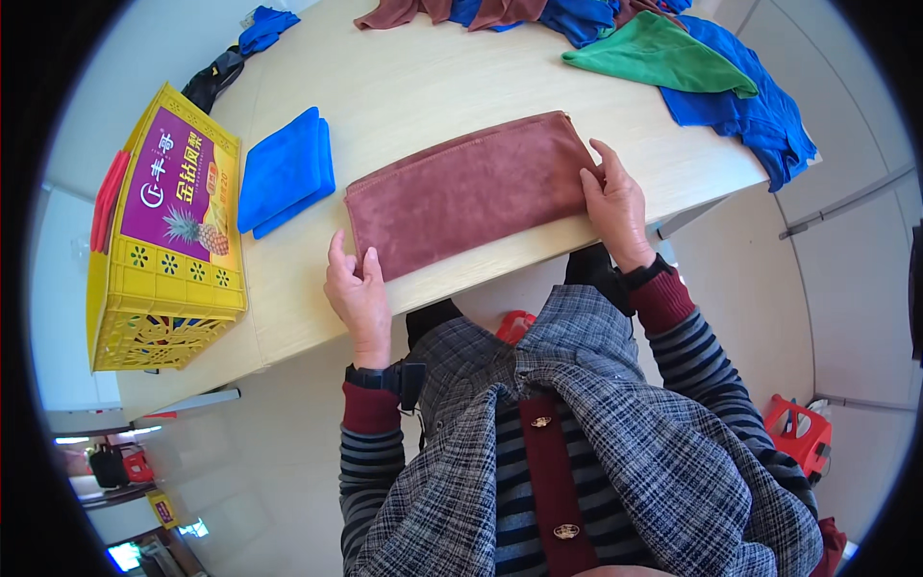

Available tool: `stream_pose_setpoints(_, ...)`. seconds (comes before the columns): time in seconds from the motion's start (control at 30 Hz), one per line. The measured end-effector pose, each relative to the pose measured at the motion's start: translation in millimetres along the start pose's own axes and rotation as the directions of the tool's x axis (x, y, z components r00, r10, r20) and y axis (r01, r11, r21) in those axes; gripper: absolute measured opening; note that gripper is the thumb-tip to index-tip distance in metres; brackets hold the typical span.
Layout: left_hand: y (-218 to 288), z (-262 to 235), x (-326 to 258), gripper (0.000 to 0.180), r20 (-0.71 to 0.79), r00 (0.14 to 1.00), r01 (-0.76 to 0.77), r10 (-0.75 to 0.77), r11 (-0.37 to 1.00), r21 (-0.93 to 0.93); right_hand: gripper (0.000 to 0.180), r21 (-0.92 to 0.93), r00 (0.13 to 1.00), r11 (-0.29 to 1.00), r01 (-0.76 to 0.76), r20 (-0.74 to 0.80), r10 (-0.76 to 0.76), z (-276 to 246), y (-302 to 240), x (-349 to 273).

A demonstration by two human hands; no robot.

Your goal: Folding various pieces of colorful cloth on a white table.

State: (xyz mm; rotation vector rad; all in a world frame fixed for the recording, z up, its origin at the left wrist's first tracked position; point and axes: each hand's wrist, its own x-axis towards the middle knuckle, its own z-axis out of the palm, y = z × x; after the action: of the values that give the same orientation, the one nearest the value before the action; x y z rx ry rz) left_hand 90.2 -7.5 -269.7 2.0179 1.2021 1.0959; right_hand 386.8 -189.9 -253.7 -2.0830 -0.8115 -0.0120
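A folded reddish-brown cloth (466, 197), long and flat with a stitched edge, lies on the table right in front of me. My left hand (359, 298) is at its near left corner, thumb by the edge and fingers apart. At the right end, my right hand (617, 210) has its thumb against the cloth's edge and its index finger stretched out beyond it. Both hands look open, with the cloth lying between them. To the left of the cloth sits a folded blue cloth (286, 173), apart from it.
A yellow plastic crate (173, 298) with a purple panel stands at the table's left. Along the far side lie loose brown and blue cloths, with a green cloth (663, 58) on top at the right. A blue cloth (745, 120) hangs over the right edge. A red stool (798, 438) stands on the floor.
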Motion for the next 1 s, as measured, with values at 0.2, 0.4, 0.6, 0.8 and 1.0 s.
stream_pose_setpoints(0.2, 0, -1, -8, 0.052, -0.028, 0.984, -0.162, 0.176, 0.949, 0.270, 0.041, -0.259, 0.951, 0.937, 0.232, -0.140, -0.274, 4, 8, -6)
stream_pose_setpoints(0.4, 4, -2, -11, 0.052, -0.033, 0.979, -0.180, 0.201, 0.931, 0.318, 0.041, -0.330, 0.974, 0.931, 0.158, -0.103, -0.202, 1, 4, -9)
stream_pose_setpoints(0.6, 2, -3, -14, 0.052, -0.032, 0.959, -0.241, 0.282, 0.869, 0.432, 0.038, -0.317, 0.971, 0.933, 0.171, -0.107, -0.215, 2, 7, -9)
stream_pose_setpoints(0.8, 13, -9, -15, 0.049, -0.034, 0.945, -0.279, 0.324, 0.859, 0.430, 0.036, -0.293, 0.971, 0.933, 0.209, -0.050, -0.233, -10, 7, -8)
stream_pose_setpoints(1.0, 34, -11, -12, 0.046, 0.035, 0.908, -0.364, 0.417, 0.746, 0.557, 0.037, -0.321, 0.930, 0.878, 0.355, 0.025, -0.367, -20, -24, -2)
